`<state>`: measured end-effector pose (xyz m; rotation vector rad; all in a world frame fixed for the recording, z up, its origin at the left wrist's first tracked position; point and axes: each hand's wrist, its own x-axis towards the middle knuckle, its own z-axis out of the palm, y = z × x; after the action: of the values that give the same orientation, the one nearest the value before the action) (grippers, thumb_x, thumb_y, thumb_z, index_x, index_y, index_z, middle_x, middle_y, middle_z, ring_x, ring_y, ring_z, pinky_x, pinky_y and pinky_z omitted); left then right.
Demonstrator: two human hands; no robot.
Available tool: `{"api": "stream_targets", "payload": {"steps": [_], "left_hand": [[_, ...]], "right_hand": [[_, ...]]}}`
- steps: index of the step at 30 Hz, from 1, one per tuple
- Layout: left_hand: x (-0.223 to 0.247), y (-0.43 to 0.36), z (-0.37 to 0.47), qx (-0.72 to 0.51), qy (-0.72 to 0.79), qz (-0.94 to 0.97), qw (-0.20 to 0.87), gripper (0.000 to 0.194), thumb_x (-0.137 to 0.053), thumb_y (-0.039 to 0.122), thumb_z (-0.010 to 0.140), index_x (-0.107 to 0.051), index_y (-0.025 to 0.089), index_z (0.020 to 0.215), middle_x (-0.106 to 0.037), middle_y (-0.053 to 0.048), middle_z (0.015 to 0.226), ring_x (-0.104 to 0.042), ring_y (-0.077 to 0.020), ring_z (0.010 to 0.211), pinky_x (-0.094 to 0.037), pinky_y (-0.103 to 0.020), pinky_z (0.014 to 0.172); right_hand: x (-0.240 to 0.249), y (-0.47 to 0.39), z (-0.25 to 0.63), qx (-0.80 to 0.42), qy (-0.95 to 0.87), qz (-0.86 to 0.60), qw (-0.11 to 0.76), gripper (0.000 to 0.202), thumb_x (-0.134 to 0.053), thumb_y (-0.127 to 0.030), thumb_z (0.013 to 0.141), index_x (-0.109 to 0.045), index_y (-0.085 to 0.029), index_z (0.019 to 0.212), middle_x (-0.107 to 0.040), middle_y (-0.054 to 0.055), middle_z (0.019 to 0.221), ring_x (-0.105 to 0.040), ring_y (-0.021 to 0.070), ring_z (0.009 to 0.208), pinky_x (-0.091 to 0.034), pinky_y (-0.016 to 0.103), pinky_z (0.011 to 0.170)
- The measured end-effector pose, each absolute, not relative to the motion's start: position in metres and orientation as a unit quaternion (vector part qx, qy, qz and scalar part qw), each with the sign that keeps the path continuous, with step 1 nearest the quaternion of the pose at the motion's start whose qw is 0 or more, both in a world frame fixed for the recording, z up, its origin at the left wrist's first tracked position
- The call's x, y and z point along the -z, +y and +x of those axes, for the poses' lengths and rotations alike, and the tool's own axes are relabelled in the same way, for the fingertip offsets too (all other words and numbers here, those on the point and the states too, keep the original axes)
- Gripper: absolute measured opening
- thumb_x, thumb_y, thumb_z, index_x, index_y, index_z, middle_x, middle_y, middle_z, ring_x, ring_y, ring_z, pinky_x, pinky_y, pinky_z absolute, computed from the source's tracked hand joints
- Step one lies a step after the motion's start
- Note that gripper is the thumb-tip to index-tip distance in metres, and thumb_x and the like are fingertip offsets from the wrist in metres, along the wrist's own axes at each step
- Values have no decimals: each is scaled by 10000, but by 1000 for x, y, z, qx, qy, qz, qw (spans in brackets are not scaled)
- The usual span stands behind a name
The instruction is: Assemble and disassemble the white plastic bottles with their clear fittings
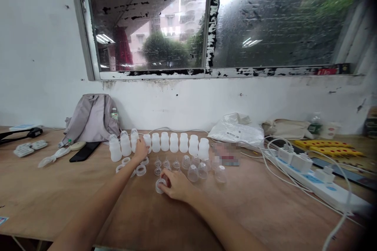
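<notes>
My left hand (141,150) is closed at the back row, against the side of a white baby bottle (134,138) with a clear cap; part of the bottle is hidden. Two more capped bottles (125,146) stand left of it, and several uncapped white bottles (174,142) run to the right. My right hand (178,185) pinches a translucent screw ring (159,186) between thumb and fingers, low at the table. Other rings (141,170) lie near my left forearm. Clear nipples (166,162) and clear dome caps (202,170) are set out behind and beside my right hand.
A wooden table (265,211) carries everything. On the left are a backpack (91,117) and a black phone (85,151). To the right lie a plastic bag (237,130), a power strip (321,188) with chargers and loose white cables, and yellow strips (330,148).
</notes>
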<state>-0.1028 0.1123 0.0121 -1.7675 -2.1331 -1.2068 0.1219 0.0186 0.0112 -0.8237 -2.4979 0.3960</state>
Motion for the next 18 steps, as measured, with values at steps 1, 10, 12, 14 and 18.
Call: {"api": "stream_targets", "payload": {"steps": [1, 10, 12, 14, 18], "left_hand": [[-12, 112, -102, 401, -705, -582, 62, 385, -550, 86, 676, -408, 49, 1031, -474, -168, 1006, -468, -301, 1013, -380, -398, 838], [-30, 55, -82, 452, -568, -680, 102, 322, -429, 167, 790, -393, 132, 1108, -466, -115, 1091, -458, -219, 1049, -373, -363, 905], [-32, 23, -74, 374, -505, -778, 3, 215, -380, 249, 843, -465, 180, 1029, -549, -57, 972, -525, -181, 926, -412, -329, 847], [-30, -8, -66, 312, -471, -822, -76, 231, -372, 301, 858, -484, 213, 1040, -574, -34, 983, -533, -167, 915, -413, -308, 840], [-16, -43, -56, 304, -482, -804, -171, 417, -489, 392, 798, -388, 229, 1168, -552, -41, 1082, -520, -179, 971, -407, -313, 846]], "right_hand": [[-10, 18, 121, -143, -910, -308, 237, 231, -546, -363, 732, -513, -221, 910, -566, -20, 657, -510, 138, 620, -300, 228, 559], [-2, 18, 111, -178, -887, -334, 266, 120, -492, -199, 729, -506, -194, 848, -525, -29, 627, -473, 106, 568, -305, 209, 544], [-1, 19, 110, -191, -879, -334, 282, 134, -477, -161, 708, -507, -189, 836, -529, -26, 629, -476, 107, 571, -317, 208, 550], [2, 19, 108, -209, -872, -324, 300, 169, -457, -133, 693, -505, -187, 846, -547, -14, 662, -491, 113, 597, -335, 209, 566], [5, 17, 104, -237, -864, -302, 325, 243, -427, -85, 649, -497, -189, 858, -563, -2, 700, -506, 121, 618, -356, 213, 577]]}}
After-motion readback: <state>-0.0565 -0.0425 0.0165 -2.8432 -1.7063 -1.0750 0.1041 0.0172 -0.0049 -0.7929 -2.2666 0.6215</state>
